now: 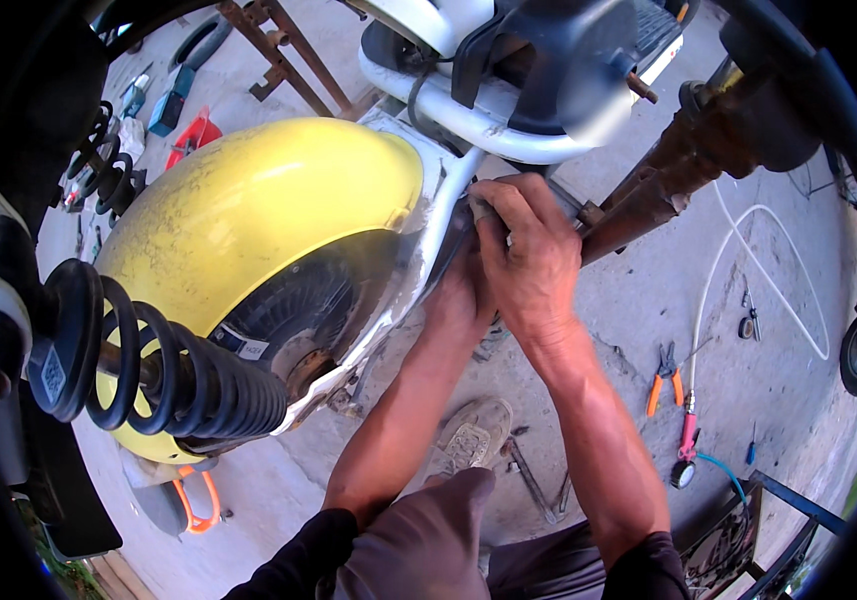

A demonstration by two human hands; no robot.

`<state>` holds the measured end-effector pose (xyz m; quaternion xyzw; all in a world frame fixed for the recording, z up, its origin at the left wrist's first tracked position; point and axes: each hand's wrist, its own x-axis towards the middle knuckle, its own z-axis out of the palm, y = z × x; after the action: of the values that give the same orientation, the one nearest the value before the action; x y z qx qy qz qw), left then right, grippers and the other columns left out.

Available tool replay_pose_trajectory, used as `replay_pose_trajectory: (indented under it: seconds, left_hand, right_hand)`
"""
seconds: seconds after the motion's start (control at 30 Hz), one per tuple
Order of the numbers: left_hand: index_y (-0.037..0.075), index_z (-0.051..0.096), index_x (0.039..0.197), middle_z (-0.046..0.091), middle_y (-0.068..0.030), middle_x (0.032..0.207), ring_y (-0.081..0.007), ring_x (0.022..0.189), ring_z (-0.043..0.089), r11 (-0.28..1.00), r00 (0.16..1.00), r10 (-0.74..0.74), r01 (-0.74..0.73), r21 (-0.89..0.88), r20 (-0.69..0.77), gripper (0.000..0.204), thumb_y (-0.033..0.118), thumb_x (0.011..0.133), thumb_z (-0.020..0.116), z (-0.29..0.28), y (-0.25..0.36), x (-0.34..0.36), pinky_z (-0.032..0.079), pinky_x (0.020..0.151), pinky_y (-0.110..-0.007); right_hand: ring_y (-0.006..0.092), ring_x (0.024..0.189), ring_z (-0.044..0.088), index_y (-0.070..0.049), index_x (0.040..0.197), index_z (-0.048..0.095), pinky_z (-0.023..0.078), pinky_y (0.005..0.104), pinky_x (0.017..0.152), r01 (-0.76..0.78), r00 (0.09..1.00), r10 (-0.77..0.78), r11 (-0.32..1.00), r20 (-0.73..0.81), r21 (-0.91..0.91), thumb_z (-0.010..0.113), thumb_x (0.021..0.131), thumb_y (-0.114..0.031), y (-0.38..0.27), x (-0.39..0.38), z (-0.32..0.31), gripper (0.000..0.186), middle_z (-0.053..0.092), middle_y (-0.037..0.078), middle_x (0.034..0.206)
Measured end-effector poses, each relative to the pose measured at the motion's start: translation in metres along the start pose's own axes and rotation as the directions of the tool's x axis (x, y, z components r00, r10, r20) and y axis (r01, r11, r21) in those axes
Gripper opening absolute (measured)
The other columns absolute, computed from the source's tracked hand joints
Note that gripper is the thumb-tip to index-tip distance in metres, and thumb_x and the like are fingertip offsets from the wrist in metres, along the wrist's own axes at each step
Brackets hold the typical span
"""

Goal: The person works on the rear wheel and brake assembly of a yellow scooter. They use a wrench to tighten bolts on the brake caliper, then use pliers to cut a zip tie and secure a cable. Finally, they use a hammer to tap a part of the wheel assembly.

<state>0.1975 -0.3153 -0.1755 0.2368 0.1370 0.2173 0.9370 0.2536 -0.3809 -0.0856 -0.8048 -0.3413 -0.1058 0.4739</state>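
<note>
My right hand (533, 245) is at the white frame tube (440, 222) of a two-wheeled vehicle, below its seat area. Its fingers are bent and pressed together; whatever they pinch is too small or hidden to name. Beneath it my left hand (463, 285) reaches in beside the same tube, its fingers covered by the right hand and the frame. To the left, a scuffed yellow fender (288, 185) covers a black wheel (303, 290). A black coil-spring shock absorber (183, 370) stands in front of that wheel.
A rusty metal post (638, 210) rises close to my right hand. On the concrete lie orange-handled pliers (665, 380), a pink-handled tyre gauge (686, 450) on a white hose (700, 300), and a wrench (530, 485) by my shoe (473, 430). A red container (195, 138) sits behind the fender.
</note>
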Motion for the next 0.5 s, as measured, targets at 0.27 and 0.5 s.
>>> replay_pose_trajectory:
  seconds: [0.27, 0.5]
  left_hand:
    - [0.007, 0.05, 0.15, 0.059, -0.0121, 0.145, -0.0216, 0.134, 0.057, 0.93, 0.961, -0.08, 0.167, -0.327, 0.264, 0.044, 0.034, 0.115, 0.044, -0.007, 0.009, 0.016, 0.046, 0.114, -0.039]
    - [0.004, 0.058, 0.139, 0.066, -0.0136, 0.135, -0.023, 0.125, 0.064, 0.891, 0.974, -0.09, 0.171, -0.421, 0.206, 0.037, 0.028, 0.113, 0.05, 0.007, 0.019, 0.015, 0.05, 0.11, -0.04]
  right_hand:
    - [0.0337, 0.094, 0.072, -0.003, 0.109, 0.075, 0.058, 0.043, 0.083, -0.051, 0.995, 0.058, 0.995, 0.087, -0.083, 0.07, 0.089, 0.001, -0.003, 0.009, -0.003, 0.02, 0.067, 0.013, 0.102]
    - [0.0356, 0.095, 0.071, -0.001, 0.113, 0.074, 0.058, 0.0427, 0.086, -0.132, 0.983, 0.13, 0.991, 0.127, 0.004, 0.066, 0.092, 0.003, -0.003, 0.009, -0.005, 0.023, 0.068, 0.014, 0.106]
